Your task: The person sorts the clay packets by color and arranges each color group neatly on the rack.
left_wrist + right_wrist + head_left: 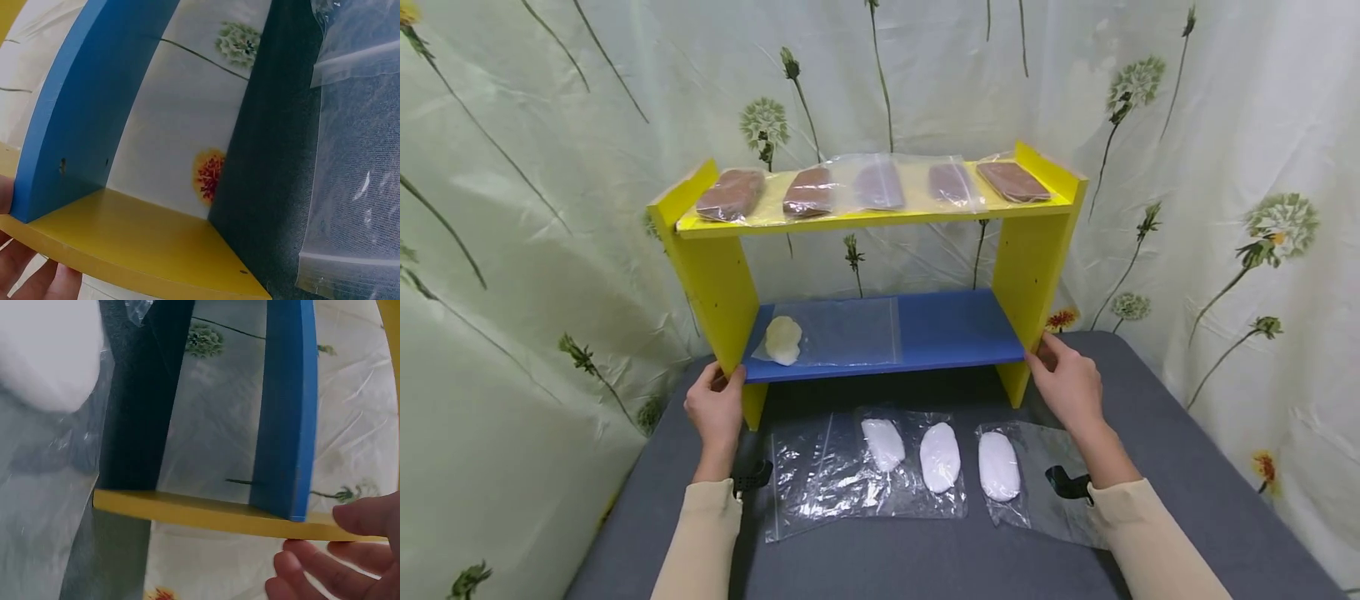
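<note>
Cream sleeves [700, 533] nearest, my L hand [715, 410] & R hand [1070, 387] each pinch a side of the shelf unit [1036, 258] on the desk [880, 567], so uneven pull could tilt it & slip bagged slabs [732, 194] off.

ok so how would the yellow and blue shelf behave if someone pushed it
The shelf would probably stay stiff, as its blue board looks thick and flat. It might be somewhat top-heavy, with five brown slabs on the top board. It seems unlikely to roll, standing on straight-edged side panels.
</note>
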### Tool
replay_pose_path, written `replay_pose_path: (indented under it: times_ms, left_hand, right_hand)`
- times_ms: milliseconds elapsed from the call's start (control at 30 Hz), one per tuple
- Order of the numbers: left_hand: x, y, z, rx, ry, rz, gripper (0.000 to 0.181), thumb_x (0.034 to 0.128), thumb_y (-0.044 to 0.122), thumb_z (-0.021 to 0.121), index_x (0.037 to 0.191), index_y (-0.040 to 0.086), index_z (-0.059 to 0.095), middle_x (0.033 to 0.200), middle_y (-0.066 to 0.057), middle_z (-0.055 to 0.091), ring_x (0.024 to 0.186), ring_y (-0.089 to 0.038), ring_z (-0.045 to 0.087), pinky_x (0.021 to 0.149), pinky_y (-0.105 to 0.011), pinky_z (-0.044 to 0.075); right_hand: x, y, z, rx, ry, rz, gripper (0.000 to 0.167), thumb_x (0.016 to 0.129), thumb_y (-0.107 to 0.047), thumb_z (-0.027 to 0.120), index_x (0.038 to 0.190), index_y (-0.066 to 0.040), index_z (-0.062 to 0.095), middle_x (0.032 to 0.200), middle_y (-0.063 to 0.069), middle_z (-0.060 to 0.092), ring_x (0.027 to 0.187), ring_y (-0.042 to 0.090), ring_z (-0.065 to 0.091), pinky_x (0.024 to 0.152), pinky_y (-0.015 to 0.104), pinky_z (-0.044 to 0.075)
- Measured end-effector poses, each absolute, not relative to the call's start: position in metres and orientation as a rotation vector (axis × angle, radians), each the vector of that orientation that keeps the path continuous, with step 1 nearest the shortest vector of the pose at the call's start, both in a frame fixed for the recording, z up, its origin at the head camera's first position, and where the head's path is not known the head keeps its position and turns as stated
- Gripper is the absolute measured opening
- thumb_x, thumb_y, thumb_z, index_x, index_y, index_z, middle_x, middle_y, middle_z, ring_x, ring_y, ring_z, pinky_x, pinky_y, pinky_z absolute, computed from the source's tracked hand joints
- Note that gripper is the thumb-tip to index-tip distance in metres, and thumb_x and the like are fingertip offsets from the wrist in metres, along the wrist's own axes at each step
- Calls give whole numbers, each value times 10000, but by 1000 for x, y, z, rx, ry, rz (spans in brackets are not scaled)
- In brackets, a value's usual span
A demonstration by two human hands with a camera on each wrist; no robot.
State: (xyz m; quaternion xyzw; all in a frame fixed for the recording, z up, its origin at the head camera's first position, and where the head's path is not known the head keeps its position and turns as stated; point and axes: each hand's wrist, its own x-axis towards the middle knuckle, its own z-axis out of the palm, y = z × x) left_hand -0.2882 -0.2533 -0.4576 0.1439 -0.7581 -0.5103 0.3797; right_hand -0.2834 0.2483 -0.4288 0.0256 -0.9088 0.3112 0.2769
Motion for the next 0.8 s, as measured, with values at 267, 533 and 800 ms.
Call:
replay_pose_path:
  times_ms: [267,533,800]
  left_hand:
    - [-289,-255,-459,367,-1957,-1309,372,940,341,729,1225,103,732,1121,-108,729,987,-251,692,890,-495,560]
    - [-288,-257,-457,363,-1975,-1339,383,942,369,721,1228,115,724,1137,-97,720,996,-233,672,914,-491,549]
    - [-288,-257,-459,353,-1973,-1355,368,941,352,727,1226,119,721,1141,-103,714,1012,-250,670,919,-494,547]
  right_hand:
    - [-247,243,-431,45,-2618,736,473,985,-242,629,1437,-113,578,972,103,739,466,174,453,386,321,327]
    - [-224,226,-445,174,-2712,746,528,926,-248,729,1428,-157,593,1070,124,702,752,234,642,468,330,418]
    - [-210,205,-461,213,-2895,734,639,896,-273,763,1484,-185,529,1058,128,654,663,197,530,511,352,420]
